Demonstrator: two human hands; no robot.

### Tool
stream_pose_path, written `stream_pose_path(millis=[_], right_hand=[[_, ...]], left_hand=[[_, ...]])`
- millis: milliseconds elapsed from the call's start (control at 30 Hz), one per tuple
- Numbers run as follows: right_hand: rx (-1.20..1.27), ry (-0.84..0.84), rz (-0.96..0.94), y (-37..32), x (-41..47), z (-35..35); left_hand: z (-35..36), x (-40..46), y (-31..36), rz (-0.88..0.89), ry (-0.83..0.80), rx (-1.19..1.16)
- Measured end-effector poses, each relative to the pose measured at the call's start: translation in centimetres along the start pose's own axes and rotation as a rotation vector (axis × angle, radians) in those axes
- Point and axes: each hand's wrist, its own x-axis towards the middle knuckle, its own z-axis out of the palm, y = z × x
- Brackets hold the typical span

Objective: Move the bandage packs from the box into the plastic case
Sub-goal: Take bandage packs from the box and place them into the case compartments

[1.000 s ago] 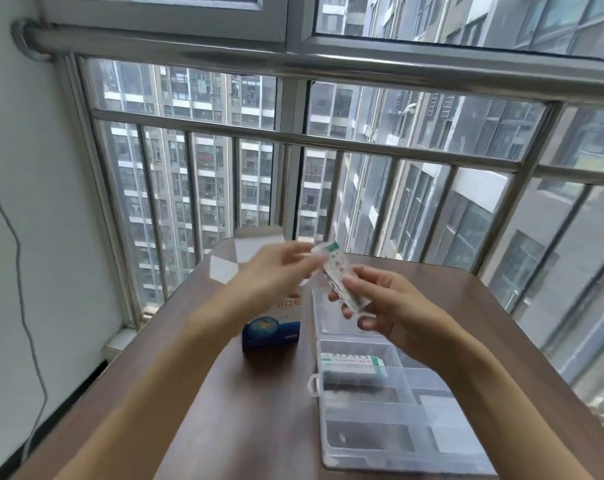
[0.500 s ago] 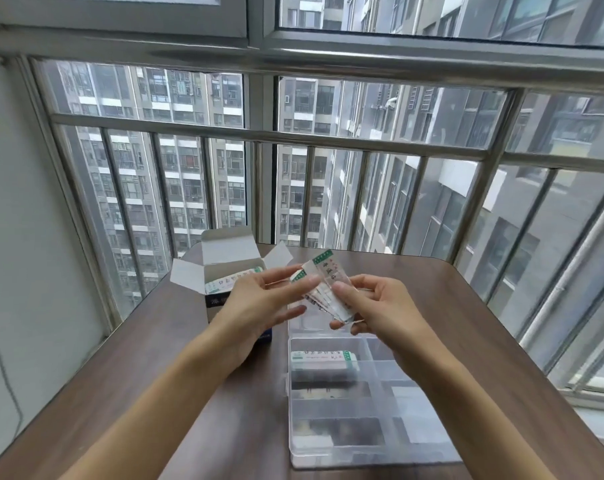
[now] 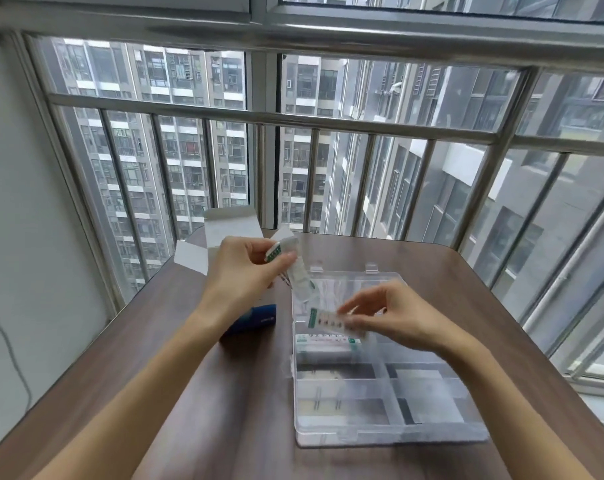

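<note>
While apparently pinched, packs (image 3: 335, 322) in hands (image 3: 394, 315).

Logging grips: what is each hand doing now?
Left hand: pinches clear, green-tipped bandage packs.
Right hand: pinches one green-edged bandage pack.

Both forearms reach forward, the left hand (image 3: 245, 268) raised with its grip pinched closed, the right hand (image 3: 394, 315) lower, fingertips pinching.

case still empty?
No, one bandage pack already lies in a far compartment of the plastic case, just under the pack pinched by the right hand.
</note>
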Motion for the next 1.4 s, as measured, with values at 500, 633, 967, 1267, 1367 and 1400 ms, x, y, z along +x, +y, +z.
stream_pose_path(millis=[500,633,967,1267,1367,1400], right_hand=[[-0.226,0.096,0.011,-0.5,0.8,1.8],[0.325,-0.010,0.046,-2.1,0.1,-0.3],[0.673,0.251,-0.011,-4.6,-0.5,1.8],[0.087,0.795,-0.195,-2.7,0.2,1.6],[-0.427,0.890,-0.531,-2.1,0.1,1.0],[-0.530,0.834,-0.594,-1.8,0.1,1.0]], left_hand=[[1.0,-0.8,0.3,-0.115,-0.077,-0.158],[1.5,-1.1,0.2,-0.133,-0.015,-0.230],[2.2,-1.7,0.3,-0.062,0.097,-0.303],[1.3,-0.7,0.8,-0.486,-0.323,-0.583],[1.3,-0.7,0.9,-0.522,-0.324,-0.607],[1.3,-0.7,0.9,-0.539,-0.316,-0.644]])
